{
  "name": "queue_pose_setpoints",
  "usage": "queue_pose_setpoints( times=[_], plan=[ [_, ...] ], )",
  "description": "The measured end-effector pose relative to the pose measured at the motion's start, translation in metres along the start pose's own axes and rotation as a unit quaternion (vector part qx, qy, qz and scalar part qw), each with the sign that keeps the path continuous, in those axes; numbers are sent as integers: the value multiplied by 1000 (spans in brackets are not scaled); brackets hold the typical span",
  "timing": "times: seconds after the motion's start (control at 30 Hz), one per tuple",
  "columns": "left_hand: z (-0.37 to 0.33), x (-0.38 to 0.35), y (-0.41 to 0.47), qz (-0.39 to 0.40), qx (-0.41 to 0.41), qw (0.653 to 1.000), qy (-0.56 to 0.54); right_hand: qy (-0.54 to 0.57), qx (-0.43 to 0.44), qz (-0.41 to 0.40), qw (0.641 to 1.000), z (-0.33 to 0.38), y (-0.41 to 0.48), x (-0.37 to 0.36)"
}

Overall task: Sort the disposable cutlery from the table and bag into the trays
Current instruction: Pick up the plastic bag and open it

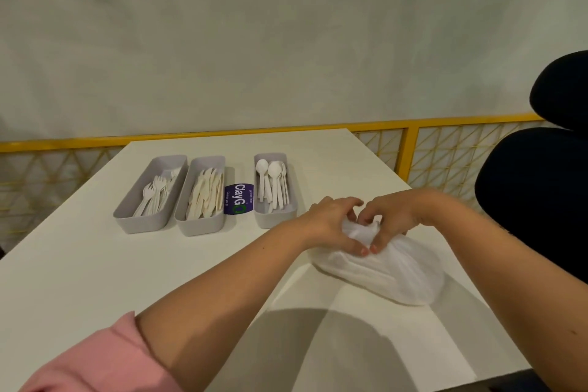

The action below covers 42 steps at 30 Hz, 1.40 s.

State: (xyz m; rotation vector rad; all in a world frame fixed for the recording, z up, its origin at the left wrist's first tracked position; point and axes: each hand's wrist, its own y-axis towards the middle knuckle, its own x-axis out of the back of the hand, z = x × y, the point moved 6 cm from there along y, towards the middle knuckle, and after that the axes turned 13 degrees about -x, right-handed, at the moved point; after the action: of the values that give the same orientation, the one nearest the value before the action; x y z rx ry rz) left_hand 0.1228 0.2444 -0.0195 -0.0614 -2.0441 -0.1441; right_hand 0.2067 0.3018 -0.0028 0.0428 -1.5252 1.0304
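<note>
The left hand point(331, 224) and the right hand point(393, 215) meet at the gathered top of the white plastic bag point(394, 277). Both have their fingers curled in, pinching the bunched plastic between fingertips and thumbs. Whether that top is knotted or only twisted cannot be told, as the fingers hide it. The bag lies on its side on the worktop point(95, 280), full and rounded, near the right edge and just in front of the hands. Its contents cannot be made out through the plastic

Beyond the hands three grey trays stand side by side. The nearest one, the spoon tray point(270, 221), holds white spoons point(273, 181). Past a purple ClayGo sticker point(238, 199) stands the knife tray point(199, 227) with cream knives point(205, 196), and touching it on the far left is the fork tray point(140, 226) with forks point(154, 192). A pink sleeve point(95, 360) covers the left upper arm

The step in hand looks to be opening the bag, with its cutlery probably still to sort. The next move calls for drawing the two pinches apart to loosen the mouth without tearing the thin plastic, then reaching in for a piece while one hand steadies the bag
</note>
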Motion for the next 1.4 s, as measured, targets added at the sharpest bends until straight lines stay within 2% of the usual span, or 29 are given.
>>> queue_pose_setpoints(
  times=[0.27,0.43,0.53,0.7,0.73,0.8,0.9,0.97,1.03,1.13,1.2,1.27,1.33,1.4],
  plan=[
    [20,8,-62,52,49,997,-7,-78,109,24,991,65,-9,-20],
    [49,22,-107,52,115,992,-14,-22,199,36,979,114,-9,-30],
    [68,31,-132,52,159,986,-15,3,240,21,971,145,-7,-35],
    [95,49,-166,40,208,977,-4,63,295,40,953,186,-13,-37],
    [97,53,-170,28,204,979,-9,74,313,19,947,193,-13,-34],
    [100,59,-177,14,192,981,-12,86,354,-94,926,203,-14,-23],
    [104,63,-182,-1,188,982,-8,77,405,-294,862,214,-23,-10],
    [100,65,-182,-37,176,984,-16,137,441,-343,818,215,-33,0],
    [92,69,-179,-118,147,980,-69,252,435,-317,804,209,-38,13],
    [86,78,-178,-229,115,953,-160,365,386,-251,809,198,-34,23],
    [88,81,-178,-271,100,938,-189,405,372,-118,827,192,-23,13],
    [90,84,-179,-301,99,922,-222,360,346,-7,866,186,-7,-10],
    [91,85,-180,-323,97,903,-266,279,330,-18,902,179,5,-25],
    [91,85,-183,-326,95,893,-295,283,324,-76,899,176,8,-29]
  ],
)
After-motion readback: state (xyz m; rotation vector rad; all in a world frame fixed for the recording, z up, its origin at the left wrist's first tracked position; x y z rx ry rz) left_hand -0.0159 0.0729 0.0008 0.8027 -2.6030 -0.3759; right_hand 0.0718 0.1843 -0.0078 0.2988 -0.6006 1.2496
